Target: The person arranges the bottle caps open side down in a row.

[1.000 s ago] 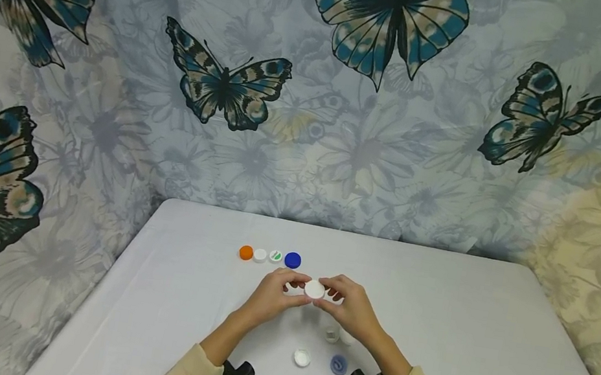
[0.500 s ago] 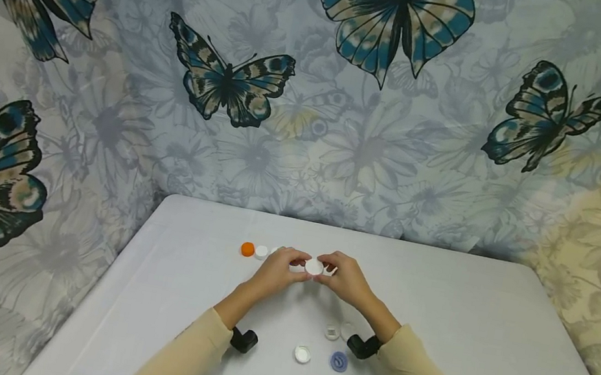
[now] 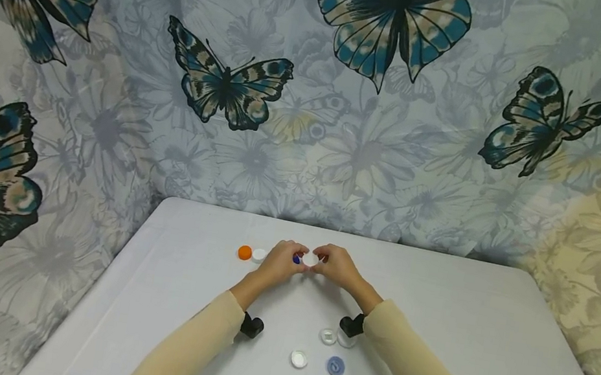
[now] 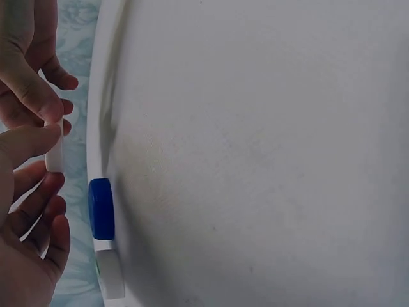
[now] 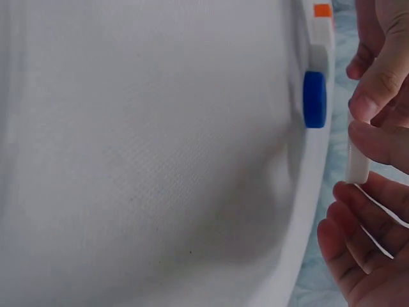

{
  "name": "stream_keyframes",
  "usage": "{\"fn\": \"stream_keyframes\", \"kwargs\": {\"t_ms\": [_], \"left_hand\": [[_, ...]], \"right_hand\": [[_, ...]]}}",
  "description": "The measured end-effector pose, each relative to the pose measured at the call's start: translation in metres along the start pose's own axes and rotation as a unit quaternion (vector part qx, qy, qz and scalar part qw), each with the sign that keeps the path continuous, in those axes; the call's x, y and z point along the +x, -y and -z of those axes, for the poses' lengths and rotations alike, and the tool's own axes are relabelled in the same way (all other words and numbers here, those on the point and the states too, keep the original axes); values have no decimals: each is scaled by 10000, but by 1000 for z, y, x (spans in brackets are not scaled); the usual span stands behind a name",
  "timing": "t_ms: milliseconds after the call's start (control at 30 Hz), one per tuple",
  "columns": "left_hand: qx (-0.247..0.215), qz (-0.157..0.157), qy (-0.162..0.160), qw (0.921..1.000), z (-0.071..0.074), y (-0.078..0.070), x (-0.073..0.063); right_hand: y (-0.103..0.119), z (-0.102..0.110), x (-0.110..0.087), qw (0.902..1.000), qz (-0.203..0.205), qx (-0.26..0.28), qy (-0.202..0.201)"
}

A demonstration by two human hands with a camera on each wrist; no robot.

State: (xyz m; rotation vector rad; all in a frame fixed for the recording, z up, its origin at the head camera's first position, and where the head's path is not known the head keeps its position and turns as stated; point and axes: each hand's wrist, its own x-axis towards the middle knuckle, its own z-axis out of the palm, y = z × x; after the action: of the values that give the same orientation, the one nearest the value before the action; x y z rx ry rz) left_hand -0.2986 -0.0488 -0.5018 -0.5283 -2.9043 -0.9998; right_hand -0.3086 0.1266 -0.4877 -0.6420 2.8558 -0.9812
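A round white bottle cap (image 3: pixel 310 260) is pinched between both hands near the far side of the table, raised above the cloth. My left hand (image 3: pixel 278 263) grips its left edge between thumb and fingers, and my right hand (image 3: pixel 341 268) grips its right edge. Seen edge-on, the white cap (image 4: pixel 55 150) stands upright in the left wrist view, thumbs meeting on its near side. Just left of it on the table is a blue cap (image 5: pixel 314 100), partly covered by my left hand in the head view. A white cap with a green mark (image 4: pixel 111 274) sits beside the blue one.
An orange cap (image 3: pixel 245 253) and a white cap (image 3: pixel 259 256) continue the row leftward. Nearer the front lie a white cap (image 3: pixel 299 360), a bluish cap (image 3: pixel 336 366) and two pale caps (image 3: pixel 328 336). A butterfly-print cloth (image 3: pixel 303 168) hangs behind the table (image 3: pixel 463 318).
Both hands have carried the white cap away from me and slightly left, up to the blue cap. The left hand now covers the green-marked cap in the head view.
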Motion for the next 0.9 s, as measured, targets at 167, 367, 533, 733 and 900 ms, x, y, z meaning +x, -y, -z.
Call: {"fn": "stream_keyframes", "kwargs": {"t_ms": [167,367,533,733,900], "left_hand": [[370,114,54,9992,-5,2,8],[994,16,183,9949,-7,2,12],[1126,-65,266,9933,-8,4,12],[794,-141,9,9967,-8,5,6],[238,-264,-472,9983,-3,3,-3]], "right_hand": [[-7,-6,8,10000,-91,14,21],[-14,-14,17,9990,-371,-10,239],[-14,-16,20,9976,-493,-243,417],[-7,-6,14,9978,-341,-330,462],[1,14,-4,9986,-98,-309,411]]}}
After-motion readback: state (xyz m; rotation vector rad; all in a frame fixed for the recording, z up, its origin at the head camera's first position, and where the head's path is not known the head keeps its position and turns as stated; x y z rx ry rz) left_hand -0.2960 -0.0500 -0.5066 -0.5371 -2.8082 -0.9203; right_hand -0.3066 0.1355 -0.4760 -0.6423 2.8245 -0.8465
